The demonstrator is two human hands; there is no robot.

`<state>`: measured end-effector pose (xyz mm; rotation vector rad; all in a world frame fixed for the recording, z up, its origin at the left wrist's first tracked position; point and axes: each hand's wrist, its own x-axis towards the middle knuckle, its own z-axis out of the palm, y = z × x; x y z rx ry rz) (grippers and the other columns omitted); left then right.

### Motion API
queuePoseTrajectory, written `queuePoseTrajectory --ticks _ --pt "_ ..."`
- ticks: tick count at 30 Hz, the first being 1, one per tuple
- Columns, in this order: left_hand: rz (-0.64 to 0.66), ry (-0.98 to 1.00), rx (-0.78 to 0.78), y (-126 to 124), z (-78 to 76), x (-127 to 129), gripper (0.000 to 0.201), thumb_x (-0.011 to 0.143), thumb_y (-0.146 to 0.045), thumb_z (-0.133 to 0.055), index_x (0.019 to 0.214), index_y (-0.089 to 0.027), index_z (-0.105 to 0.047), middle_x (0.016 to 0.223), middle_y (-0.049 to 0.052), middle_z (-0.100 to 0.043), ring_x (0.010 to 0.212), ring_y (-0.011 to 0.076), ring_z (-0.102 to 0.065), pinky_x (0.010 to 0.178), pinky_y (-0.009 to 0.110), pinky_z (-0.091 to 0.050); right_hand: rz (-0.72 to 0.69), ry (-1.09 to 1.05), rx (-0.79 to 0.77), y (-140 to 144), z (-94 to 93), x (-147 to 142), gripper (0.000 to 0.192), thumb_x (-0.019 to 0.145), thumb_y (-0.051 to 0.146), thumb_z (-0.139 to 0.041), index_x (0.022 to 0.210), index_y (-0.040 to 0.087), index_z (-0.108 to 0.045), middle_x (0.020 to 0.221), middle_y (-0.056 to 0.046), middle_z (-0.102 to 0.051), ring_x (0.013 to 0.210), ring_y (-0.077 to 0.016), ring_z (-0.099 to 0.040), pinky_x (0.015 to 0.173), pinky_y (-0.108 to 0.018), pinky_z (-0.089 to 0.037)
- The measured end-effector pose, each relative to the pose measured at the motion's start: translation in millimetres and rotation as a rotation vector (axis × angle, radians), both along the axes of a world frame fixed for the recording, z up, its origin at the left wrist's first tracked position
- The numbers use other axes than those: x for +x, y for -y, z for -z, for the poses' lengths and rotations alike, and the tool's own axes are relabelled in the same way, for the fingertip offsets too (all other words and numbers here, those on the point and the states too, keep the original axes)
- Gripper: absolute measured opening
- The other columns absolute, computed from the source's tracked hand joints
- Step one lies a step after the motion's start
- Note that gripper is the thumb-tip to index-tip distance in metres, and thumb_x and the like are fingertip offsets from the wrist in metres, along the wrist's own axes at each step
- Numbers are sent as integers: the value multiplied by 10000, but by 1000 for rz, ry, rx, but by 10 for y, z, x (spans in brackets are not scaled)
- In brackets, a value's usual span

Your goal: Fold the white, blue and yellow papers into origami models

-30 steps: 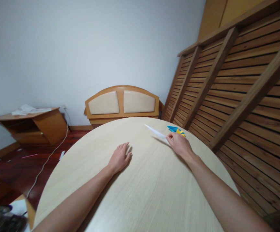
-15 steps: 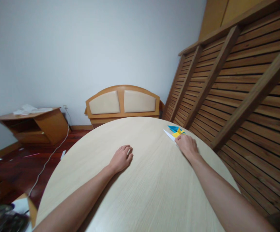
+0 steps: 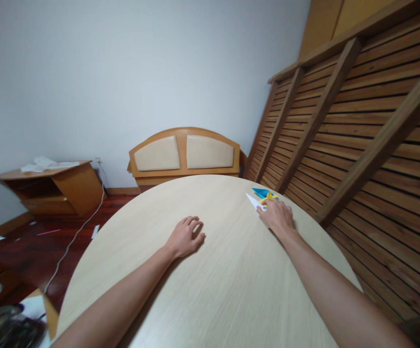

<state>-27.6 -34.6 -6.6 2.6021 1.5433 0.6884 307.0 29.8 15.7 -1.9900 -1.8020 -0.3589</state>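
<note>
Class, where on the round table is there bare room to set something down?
The table is bare between the left hand and right hand, and beyond the left hand toward the headboard. Far right is crowded: white paper, blue paper and yellow paper sit under or beside the right hand.

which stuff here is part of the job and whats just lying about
Likely in use: white folded paper at the right hand, yellow folded paper, blue folded paper, round table

Likely just lying about: white cord, thin pink item, white sheets on the cabinet
</note>
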Motion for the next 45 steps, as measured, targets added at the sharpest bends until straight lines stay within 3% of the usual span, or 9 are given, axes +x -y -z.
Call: queuePoseTrajectory --ticks 3,7,10,14,17,21,33,45 --pt "9 -11 -9 7 -9 -4 437 912 -420 -544 1264 -169 -613 1383 149 -557 1304 300 -484 1127 482 -351 -72 27 39 74 -30 -129 296 895 341 -536 1052 147 -696 1110 -147 -673 1052 -322 -581 869 -445 -406" --pt "21 -20 -47 7 3 -23 507 920 -459 -531 1357 -203 -558 1447 138 -512 1372 314 -417 1147 525 -300 -285 17 37 215 -34 -410 293 884 349 -563 1079 162 -678 1160 -122 -664 1123 -310 -553 965 -452 -384" --pt "9 -42 -94 15 0 -32 546 925 -496 -514 1409 -242 -514 1504 120 -454 1423 335 -347 1159 566 -247 -485 -55 -62 332 30 -654 412 877 433 -584 1186 167 -641 1280 -124 -622 1199 -294 -535 1023 -432 -382" --pt "10 -67 -138 32 -26 -30 601 921 -535 -509 1461 -280 -449 1559 105 -375 1459 348 -275 1162 590 -212 -678 -80 -261 463 133 -883 682 886 635 -506 1389 174 -525 1520 -150 -422 1410 -312 -354 1150 -470 -255" --pt "21 -94 -160 36 -43 -22 628 913 -563 -513 1478 -303 -420 1588 96 -318 1481 358 -209 1162 614 -177 -713 -83 -406 513 156 -938 803 882 733 -412 1484 201 -419 1596 -137 -292 1479 -331 -216 1183 -528 -160" --pt "28 -117 -171 31 -46 -20 653 901 -583 -525 1484 -314 -408 1597 98 -291 1483 378 -183 1152 632 -175 -727 -71 -468 525 131 -925 881 850 781 -405 1527 221 -343 1624 -125 -210 1498 -345 -142 1192 -556 -104" --pt "17 -135 -208 36 -49 -40 679 898 -597 -500 1489 -276 -408 1597 99 -286 1479 370 -208 1161 604 -194 -747 -56 -472 480 172 -883 863 854 759 -428 1538 245 -316 1628 -105 -203 1502 -328 -134 1199 -527 -97" --pt "-6 -78 -180 73 -55 -19 518 957 -442 -451 1423 -224 -502 1552 105 -387 1457 334 -289 1172 565 -231 -733 -48 -504 475 125 -878 845 869 741 -420 1539 237 -314 1631 -95 -198 1505 -311 -127 1204 -501 -91"
